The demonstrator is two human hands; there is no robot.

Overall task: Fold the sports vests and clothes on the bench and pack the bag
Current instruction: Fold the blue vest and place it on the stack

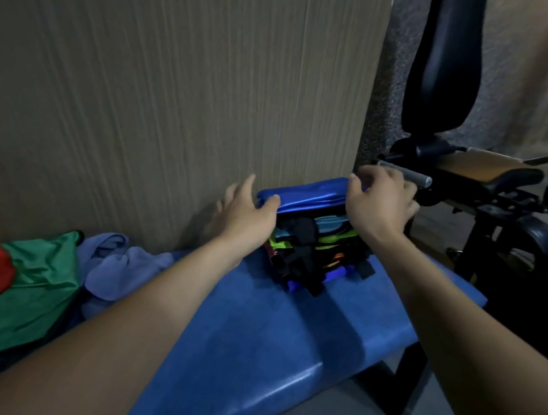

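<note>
Filling the upper left of the frame: a streaked grey wall panel (163,83), blurring toward its top edge. Running from the lower middle up to the centre right: the blue desk (270,338), its near end getting cut off by the bottom edge and by both forearms. Standing dark in the upper right: an exercise machine (454,133), its pads and bars sinking into shadow and hard to make out, with part of another person getting cut off at the right edge.

Spilling off the lower left corner: a green and red garment (10,292), unfolded, only partly showing. Lying crumpled just beside it against the wall: a pale blue cloth (113,267), touching the left forearm.

Sitting at the centre of the frame, toward the far end of the desk and close to the wall: a stack of folded vests (315,250), showing layered edges of black, teal, lime, orange and blue, with a shiny blue vest (309,192) lying on top. Far side of the stack hiding behind the hands.

Resting at the stack's left end: the left hand (247,214), fingers spread, thumb touching the top blue layer. Arching over the stack's right end: the right hand (384,200), fingers curling down onto the top vest's edge; whether actually pinching the fabric, impossible to tell, fingertips blurring.
</note>
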